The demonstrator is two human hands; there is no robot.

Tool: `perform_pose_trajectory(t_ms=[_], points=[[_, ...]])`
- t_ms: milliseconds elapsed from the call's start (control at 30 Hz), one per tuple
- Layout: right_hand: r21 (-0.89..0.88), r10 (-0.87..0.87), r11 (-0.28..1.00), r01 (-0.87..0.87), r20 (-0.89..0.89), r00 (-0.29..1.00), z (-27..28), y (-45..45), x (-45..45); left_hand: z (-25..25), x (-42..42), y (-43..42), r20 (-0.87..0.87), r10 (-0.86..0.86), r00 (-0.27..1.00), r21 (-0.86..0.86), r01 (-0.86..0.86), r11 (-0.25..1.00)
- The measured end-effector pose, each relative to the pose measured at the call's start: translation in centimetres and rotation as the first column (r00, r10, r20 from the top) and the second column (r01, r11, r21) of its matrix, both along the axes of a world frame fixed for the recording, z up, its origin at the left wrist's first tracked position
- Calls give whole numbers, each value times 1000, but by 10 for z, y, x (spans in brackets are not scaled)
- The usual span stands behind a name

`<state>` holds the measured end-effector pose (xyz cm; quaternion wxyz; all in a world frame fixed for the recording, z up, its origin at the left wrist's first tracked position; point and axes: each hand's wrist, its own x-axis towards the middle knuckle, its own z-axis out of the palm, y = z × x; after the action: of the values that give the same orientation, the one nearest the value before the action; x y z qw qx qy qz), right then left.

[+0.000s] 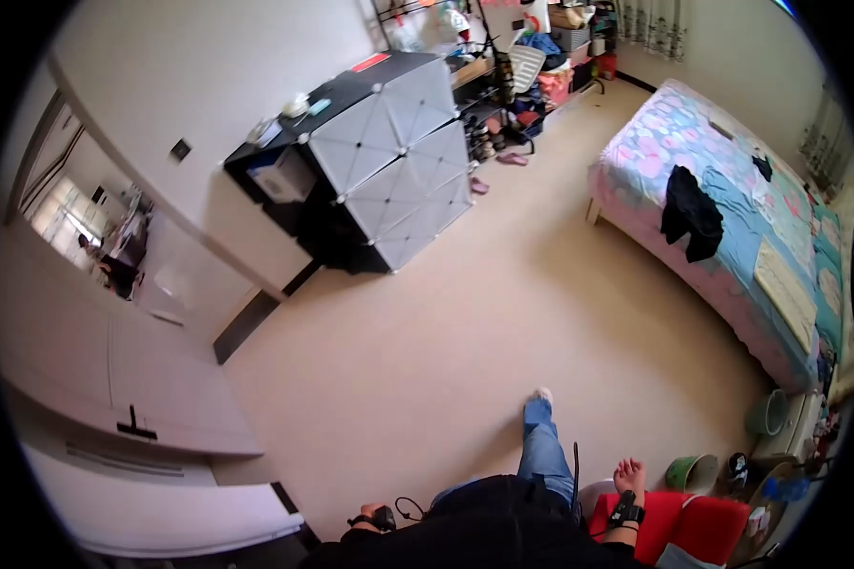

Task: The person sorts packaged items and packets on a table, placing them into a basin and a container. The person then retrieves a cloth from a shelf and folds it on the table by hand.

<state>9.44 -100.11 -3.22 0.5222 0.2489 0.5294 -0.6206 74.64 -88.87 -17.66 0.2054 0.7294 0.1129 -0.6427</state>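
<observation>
Low in the view, my left hand [372, 514] hangs beside my body at the left, a black device strapped at its wrist; its fingers are too small and hidden to read. On the other side, my right hand [629, 475] is held palm up with the fingers apart and nothing in it. A black band circles that wrist. Just beside and below it is a red chair [678, 524]. Between the hands show my dark top and one leg in blue jeans [545, 453].
A bed [683, 251] with black clothing [693, 213] stands at the right. A cube cabinet [389, 161] and shoe rack [484, 137] line the back left. Bins [767, 414] stand lower right. Through a doorway at the left, a person [116, 273] is visible.
</observation>
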Motion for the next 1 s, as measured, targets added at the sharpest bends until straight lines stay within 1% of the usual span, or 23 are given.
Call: perform_pose_trajectory(t_ms=[33, 67, 100, 167, 200, 233, 267, 300, 333, 367, 433, 500, 533, 567, 600, 633, 733, 767, 800, 833, 900, 967, 1000], points=[[43, -65, 997, 67, -28, 997, -7, -7, -19, -31, 6, -12, -10, 50, 999, 60, -49, 997], [79, -94, 992, 96, -32, 995, -20, -18, -42, -33, -11, -49, -25, 47, 999, 47, -46, 998], [118, -116, 986, 119, -39, 993, -27, -34, -62, -22, -30, -88, -335, 32, 942, -85, -64, 994], [205, -112, 971, 122, -60, 992, -41, -91, -105, 15, -67, -154, -802, -113, 587, -285, -209, 936], [61, -39, 997, 44, -74, 997, -41, -126, -123, 15, -92, -190, -360, -283, 889, -474, 87, 876], [-76, 28, 997, -35, -86, 996, -45, -155, -132, 14, -116, -226, 170, -453, 875, -322, 483, 814], [-149, 123, 980, -131, -57, 991, -7, -208, -126, 72, -162, -283, 245, -270, 931, -210, 323, 923], [-323, 179, 922, -213, -132, 975, -21, -251, -140, 117, -193, -331, 231, -284, 931, -357, 353, 865], [-258, 168, 946, -195, -122, 978, 5, -303, -132, 107, -206, -358, 248, -265, 932, -523, 359, 773], [-304, 293, 889, -343, -198, 935, 28, -349, -125, 140, -225, -395, 112, -232, 966, -433, 257, 864], [-247, 366, 872, -424, -246, 897, 73, -440, -98, 134, -234, -431, 97, -250, 963, -494, 265, 828], [-299, 478, 784, -544, -267, 837, 87, -515, -76, 121, -230, -447, 93, -153, 984, -455, 179, 872], [-303, 503, 758, -578, -292, 813, 98, -548, -61, 117, -227, -454, 156, -158, 975, -388, 208, 898], [-309, 519, 734, -605, -319, 793, 108, -575, -46, 94, -210, -452, -44, -43, 998, -342, 26, 939], [-321, 534, 716, -619, -318, 783, 109, -596, -36, 102, -205, -450, -72, 6, 997, -381, -33, 924], [-342, 544, 706, -620, -298, 784, 107, -616, -29, 96, -200, -442, 76, -97, 992, -535, 122, 836], [-463, 504, 635, -618, -358, 786, 82, -654, -28, 97, -184, -504, 142, -328, 934, -390, 358, 848], [-450, 536, 667, -594, -265, 802, 59, -665, -40, 97, -183, -540, 134, -389, 911, -367, 410, 835], [-313, 434, 846, -432, -67, 898, 50, -676, -45, 98, -184, -580, 123, -447, 886, -356, 460, 813], [-368, 452, 832, -416, 14, 892, 48, -688, -55, 100, -188, -619, 111, -498, 860, -359, 502, 787], [-50, 346, 934, -353, -121, 931, 66, -717, -74, 103, -191, -700, 98, -593, 799, -435, 570, 697], [-176, 232, 954, -242, -74, 970, 76, -749, -107, 108, -204, -787, 94, -647, 756, -638, 545, 544], [-243, 226, 937, -251, -129, 966, 77, -764, -124, 117, -221, -833, 116, -646, 755, -704, 521, 482]])
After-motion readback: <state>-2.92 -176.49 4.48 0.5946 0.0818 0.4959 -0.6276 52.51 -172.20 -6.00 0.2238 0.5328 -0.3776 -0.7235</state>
